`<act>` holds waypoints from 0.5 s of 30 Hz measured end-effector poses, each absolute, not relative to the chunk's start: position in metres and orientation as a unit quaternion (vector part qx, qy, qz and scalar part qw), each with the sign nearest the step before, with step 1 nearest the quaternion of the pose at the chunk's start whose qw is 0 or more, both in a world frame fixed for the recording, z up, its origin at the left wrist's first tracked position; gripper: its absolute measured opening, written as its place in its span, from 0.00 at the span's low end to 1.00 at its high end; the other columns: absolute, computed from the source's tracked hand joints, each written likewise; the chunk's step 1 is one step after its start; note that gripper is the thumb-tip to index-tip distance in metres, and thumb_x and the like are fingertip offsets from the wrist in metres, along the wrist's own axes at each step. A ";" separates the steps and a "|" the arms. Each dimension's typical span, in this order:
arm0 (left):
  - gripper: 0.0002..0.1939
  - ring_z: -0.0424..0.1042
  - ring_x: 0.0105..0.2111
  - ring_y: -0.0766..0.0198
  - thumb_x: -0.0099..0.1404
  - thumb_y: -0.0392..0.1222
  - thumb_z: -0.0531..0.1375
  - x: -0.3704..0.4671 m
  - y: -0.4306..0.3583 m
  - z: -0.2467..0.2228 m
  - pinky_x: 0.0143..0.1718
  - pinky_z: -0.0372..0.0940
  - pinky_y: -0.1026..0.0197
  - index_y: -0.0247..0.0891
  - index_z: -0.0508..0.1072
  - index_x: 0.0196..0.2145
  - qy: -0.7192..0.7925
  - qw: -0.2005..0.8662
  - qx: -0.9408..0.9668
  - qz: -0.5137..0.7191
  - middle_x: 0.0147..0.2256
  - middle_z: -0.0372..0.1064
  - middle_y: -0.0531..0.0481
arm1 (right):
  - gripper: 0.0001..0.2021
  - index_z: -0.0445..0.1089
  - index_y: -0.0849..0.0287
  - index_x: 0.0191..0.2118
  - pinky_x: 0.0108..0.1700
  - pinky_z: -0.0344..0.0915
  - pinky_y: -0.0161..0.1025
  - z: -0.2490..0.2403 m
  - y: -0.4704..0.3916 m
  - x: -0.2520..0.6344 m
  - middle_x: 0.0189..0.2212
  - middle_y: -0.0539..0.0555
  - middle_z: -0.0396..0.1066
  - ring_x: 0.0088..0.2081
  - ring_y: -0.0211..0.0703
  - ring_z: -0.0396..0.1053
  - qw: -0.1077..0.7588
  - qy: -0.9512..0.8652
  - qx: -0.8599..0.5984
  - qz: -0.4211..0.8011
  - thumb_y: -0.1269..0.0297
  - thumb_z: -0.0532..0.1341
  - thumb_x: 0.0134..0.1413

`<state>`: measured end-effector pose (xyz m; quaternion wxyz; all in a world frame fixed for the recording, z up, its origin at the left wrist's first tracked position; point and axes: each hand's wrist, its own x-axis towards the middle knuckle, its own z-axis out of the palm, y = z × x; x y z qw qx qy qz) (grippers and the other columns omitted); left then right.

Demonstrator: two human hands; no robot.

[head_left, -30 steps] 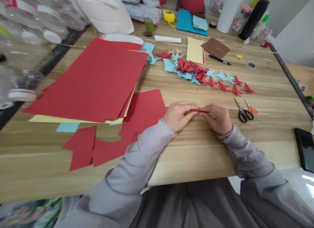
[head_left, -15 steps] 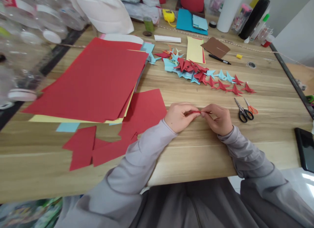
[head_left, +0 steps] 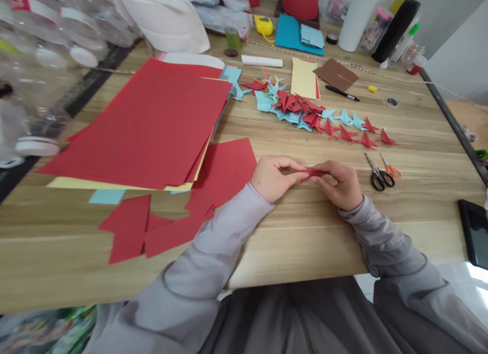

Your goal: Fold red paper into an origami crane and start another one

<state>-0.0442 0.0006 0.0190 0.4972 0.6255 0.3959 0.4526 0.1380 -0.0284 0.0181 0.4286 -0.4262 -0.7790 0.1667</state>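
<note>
Between my hands is a small folded piece of red paper (head_left: 311, 173), held just above the table. My left hand (head_left: 275, 178) pinches its left end between thumb and fingers. The thumb and fingers of my right hand (head_left: 340, 184) are closed on its right end. Much of the paper is covered by my fingertips. Beyond my hands lies a cluster of folded paper cranes (head_left: 301, 106), red and light blue, trailing off in a row to the right. Black-handled scissors (head_left: 379, 177) and orange-handled scissors (head_left: 392, 170) rest to the right of my right hand.
Left of my hands, a stack of red sheets (head_left: 152, 125) lies over yellow ones, with red paper scraps (head_left: 129, 227) in front. Farther back are a yellow tape measure (head_left: 264, 25), brown paper (head_left: 337, 74) and a black pen (head_left: 342, 92). Plastic bottles (head_left: 46, 84) crowd the left edge.
My hands have shifted slightly, and the fingertips now sit a little farther apart. More of the red paper shows between them.
</note>
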 end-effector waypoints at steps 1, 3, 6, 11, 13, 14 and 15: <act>0.06 0.75 0.27 0.62 0.50 0.41 0.69 -0.044 0.000 0.019 0.31 0.72 0.60 0.35 0.78 0.24 0.394 0.499 0.627 0.451 0.26 0.77 0.47 | 0.07 0.74 0.57 0.37 0.34 0.69 0.36 0.017 -0.028 0.138 0.30 0.53 0.77 0.31 0.40 0.74 0.427 -0.783 -0.420 0.171 0.60 0.62 0.56; 0.07 0.74 0.25 0.63 0.51 0.41 0.68 -0.045 0.000 0.019 0.29 0.70 0.61 0.34 0.78 0.24 0.387 0.499 0.635 0.445 0.25 0.76 0.47 | 0.07 0.74 0.57 0.36 0.34 0.69 0.35 0.017 -0.027 0.138 0.29 0.53 0.77 0.31 0.39 0.74 0.425 -0.785 -0.413 0.181 0.61 0.61 0.57; 0.06 0.73 0.24 0.64 0.51 0.39 0.68 -0.046 0.001 0.019 0.27 0.68 0.62 0.34 0.78 0.23 0.366 0.497 0.649 0.445 0.23 0.75 0.48 | 0.08 0.75 0.57 0.35 0.33 0.69 0.35 0.016 -0.027 0.139 0.27 0.52 0.76 0.29 0.38 0.73 0.420 -0.778 -0.416 0.212 0.60 0.61 0.58; 0.07 0.73 0.24 0.64 0.52 0.41 0.68 -0.048 0.003 0.020 0.27 0.68 0.62 0.35 0.78 0.23 0.341 0.509 0.658 0.437 0.23 0.75 0.48 | 0.10 0.74 0.58 0.32 0.32 0.68 0.34 0.018 -0.027 0.139 0.25 0.52 0.75 0.28 0.37 0.72 0.417 -0.768 -0.411 0.260 0.58 0.60 0.58; 0.08 0.73 0.24 0.64 0.52 0.42 0.68 -0.049 0.003 0.020 0.29 0.69 0.61 0.35 0.77 0.23 0.333 0.518 0.659 0.432 0.23 0.75 0.48 | 0.11 0.74 0.58 0.31 0.32 0.68 0.34 0.020 -0.027 0.139 0.25 0.52 0.74 0.28 0.37 0.71 0.417 -0.769 -0.408 0.261 0.58 0.60 0.59; 0.08 0.74 0.25 0.63 0.52 0.43 0.68 -0.049 0.003 0.020 0.29 0.70 0.61 0.35 0.77 0.23 0.330 0.522 0.658 0.431 0.23 0.75 0.47 | 0.11 0.74 0.58 0.31 0.31 0.68 0.34 0.021 -0.027 0.139 0.24 0.51 0.74 0.27 0.37 0.71 0.415 -0.771 -0.406 0.261 0.58 0.60 0.59; 0.09 0.74 0.25 0.63 0.52 0.44 0.68 -0.049 0.003 0.020 0.30 0.70 0.61 0.35 0.77 0.23 0.329 0.525 0.657 0.429 0.24 0.76 0.47 | 0.11 0.74 0.58 0.31 0.31 0.68 0.34 0.022 -0.027 0.138 0.24 0.51 0.74 0.27 0.36 0.71 0.413 -0.773 -0.404 0.263 0.58 0.60 0.59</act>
